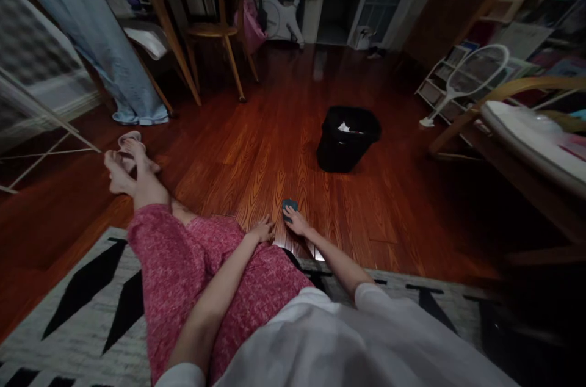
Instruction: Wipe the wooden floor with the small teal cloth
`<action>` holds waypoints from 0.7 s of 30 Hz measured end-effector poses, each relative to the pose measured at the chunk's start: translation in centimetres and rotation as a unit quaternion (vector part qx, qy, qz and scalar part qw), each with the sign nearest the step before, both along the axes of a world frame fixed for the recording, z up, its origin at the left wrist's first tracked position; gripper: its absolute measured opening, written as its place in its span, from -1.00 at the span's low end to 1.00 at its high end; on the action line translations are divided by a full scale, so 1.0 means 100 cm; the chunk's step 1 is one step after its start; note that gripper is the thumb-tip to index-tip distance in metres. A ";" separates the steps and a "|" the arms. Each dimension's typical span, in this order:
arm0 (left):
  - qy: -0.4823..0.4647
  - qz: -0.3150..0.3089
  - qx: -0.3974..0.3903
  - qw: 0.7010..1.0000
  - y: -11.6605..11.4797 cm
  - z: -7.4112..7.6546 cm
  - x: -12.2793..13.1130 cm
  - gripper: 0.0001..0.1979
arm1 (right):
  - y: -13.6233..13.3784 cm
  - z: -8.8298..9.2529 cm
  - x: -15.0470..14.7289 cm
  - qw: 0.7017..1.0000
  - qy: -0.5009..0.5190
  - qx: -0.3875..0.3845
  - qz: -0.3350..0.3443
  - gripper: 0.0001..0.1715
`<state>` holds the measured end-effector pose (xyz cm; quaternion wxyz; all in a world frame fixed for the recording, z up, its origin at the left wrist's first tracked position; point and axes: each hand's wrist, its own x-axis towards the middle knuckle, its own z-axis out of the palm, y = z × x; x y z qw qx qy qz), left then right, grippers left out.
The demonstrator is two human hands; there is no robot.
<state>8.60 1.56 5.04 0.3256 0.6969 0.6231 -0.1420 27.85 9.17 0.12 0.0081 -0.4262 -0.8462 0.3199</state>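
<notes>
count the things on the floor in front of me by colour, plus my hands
Dark: 2 - bin, small pad under the right hand
White: 1 - racket leaning by the shelves
Wood: 1 - stool
Hands: 2 - right hand on the pad, left hand resting on the pink trousers
Total: 6

The room around me is dim and warm-toned. The brightest light falls from above and behind me onto the wooden floor (274,130), which shows a soft sheen far ahead toward the doorway (339,2) and a small white glare patch just near my right hand (297,222). The right side and near right corner sink into deep shadow. Edges bend outward with wide-lens distortion, and the shelves (517,39) far right look soft and blurred.
</notes>
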 end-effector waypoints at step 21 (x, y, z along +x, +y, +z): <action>0.015 0.006 0.004 1.000 -0.001 0.011 0.000 -0.37 | 0.028 0.004 -0.038 0.999 0.023 0.007 0.032 -0.34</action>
